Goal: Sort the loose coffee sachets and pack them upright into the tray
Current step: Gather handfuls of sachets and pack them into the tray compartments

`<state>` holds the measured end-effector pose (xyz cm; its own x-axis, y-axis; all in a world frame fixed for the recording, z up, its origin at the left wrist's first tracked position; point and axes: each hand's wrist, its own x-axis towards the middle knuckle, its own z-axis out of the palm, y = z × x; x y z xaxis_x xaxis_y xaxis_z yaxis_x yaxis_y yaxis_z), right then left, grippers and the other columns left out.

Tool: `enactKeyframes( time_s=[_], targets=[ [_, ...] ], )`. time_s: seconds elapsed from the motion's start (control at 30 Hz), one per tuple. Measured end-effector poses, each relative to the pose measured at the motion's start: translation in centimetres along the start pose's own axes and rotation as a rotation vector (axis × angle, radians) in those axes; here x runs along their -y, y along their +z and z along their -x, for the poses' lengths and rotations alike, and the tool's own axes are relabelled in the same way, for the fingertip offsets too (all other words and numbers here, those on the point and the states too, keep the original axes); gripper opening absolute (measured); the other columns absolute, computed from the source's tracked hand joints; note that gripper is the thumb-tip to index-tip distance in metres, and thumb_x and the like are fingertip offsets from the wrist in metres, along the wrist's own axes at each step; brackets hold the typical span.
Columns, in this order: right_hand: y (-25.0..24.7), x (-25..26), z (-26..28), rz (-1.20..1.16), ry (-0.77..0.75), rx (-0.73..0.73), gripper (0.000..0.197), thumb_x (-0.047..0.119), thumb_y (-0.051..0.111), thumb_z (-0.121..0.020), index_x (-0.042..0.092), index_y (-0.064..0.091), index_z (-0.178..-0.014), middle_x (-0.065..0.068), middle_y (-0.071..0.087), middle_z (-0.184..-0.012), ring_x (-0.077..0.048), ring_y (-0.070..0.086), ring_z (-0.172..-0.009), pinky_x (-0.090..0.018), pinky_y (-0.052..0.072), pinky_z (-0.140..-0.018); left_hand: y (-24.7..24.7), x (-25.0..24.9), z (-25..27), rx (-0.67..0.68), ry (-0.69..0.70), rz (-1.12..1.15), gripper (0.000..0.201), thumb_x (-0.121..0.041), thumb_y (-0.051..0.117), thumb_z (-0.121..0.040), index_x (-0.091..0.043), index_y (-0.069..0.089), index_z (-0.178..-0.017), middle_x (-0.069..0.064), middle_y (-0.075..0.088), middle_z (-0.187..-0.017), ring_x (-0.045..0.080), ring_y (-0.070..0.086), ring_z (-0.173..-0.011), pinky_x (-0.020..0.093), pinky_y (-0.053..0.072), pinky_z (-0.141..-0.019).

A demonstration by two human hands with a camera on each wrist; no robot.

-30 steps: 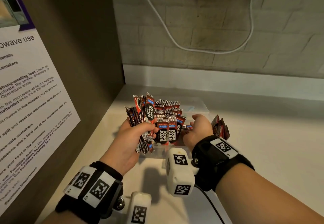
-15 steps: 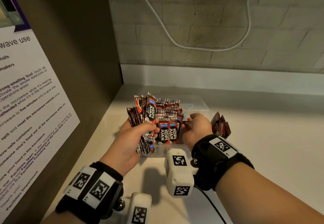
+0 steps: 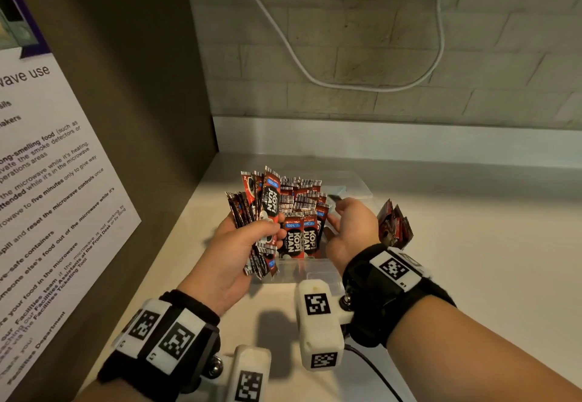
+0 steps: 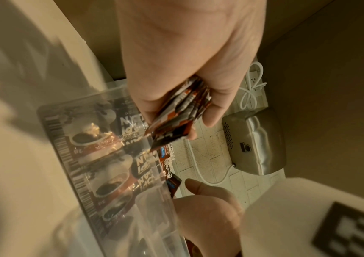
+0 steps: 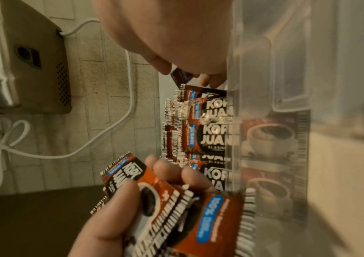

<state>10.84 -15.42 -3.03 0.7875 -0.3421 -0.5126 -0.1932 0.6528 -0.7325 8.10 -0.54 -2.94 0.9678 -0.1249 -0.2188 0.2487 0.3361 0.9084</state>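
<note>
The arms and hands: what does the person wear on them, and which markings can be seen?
Bare hands, no sleeves. Each wrist has a black strap with white square-code tags. A white camera box with similar codes hangs under each wrist. A black cable leaves the right box.

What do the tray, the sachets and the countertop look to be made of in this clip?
Tray: clear rigid plastic, glossy; the sachet prints show through its wall in both wrist views.
Sachets: thin printed foil or plastic laminate, shiny, with crimped serrated ends; which of the two is unclear.
Countertop: smooth pale cream surface, matte; laminate or solid stone-like material, not settled by the pictures.
</note>
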Motion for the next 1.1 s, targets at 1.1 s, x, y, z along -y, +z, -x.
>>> enactKeyframes(
  time_s=[1.1],
  targets=[
    [0.2,1.5,1.6,0.07,-0.337,0.14,0.013,0.007,0.05,-0.092,0.016,0.057,-0.099,-0.006,0.061,-0.096,-0.017,0.059,-0.081,-0.025,0.044,-0.062,0.0,-0.8,-0.2,0.052,-0.005,-0.023,0.045,-0.003,0.071,-0.071,-0.003,0.065,-0.116,0.016,0.073,-0.101,0.031,0.071,-0.09,0.038,0.057,-0.068]
  ],
)
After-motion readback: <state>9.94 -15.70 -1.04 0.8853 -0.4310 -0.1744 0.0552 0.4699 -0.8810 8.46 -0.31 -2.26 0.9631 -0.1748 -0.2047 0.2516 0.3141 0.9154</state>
